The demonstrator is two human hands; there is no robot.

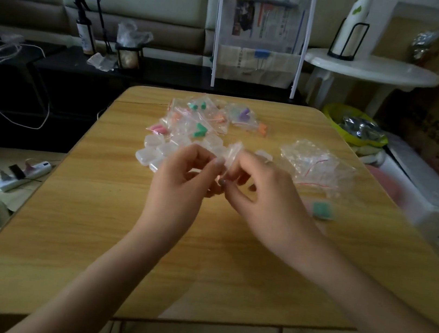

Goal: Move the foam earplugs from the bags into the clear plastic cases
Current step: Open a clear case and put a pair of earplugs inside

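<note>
Left hand (183,169) and right hand (261,184) pinching 1 small bag (233,154) | filled case (323,209) resting by right edge | filled bags (206,116) waiting near far edge | empty cases (155,148) lying beside them

Your left hand (186,172) and right hand (263,190) meet above the wooden table (89,232), both pinching one small clear bag (232,154) between the fingertips. Behind them lie clear plastic cases (155,148) and bags holding coloured earplugs (200,115). Empty bags (315,163) sit to your right, near a case with green earplugs (323,209).
</note>
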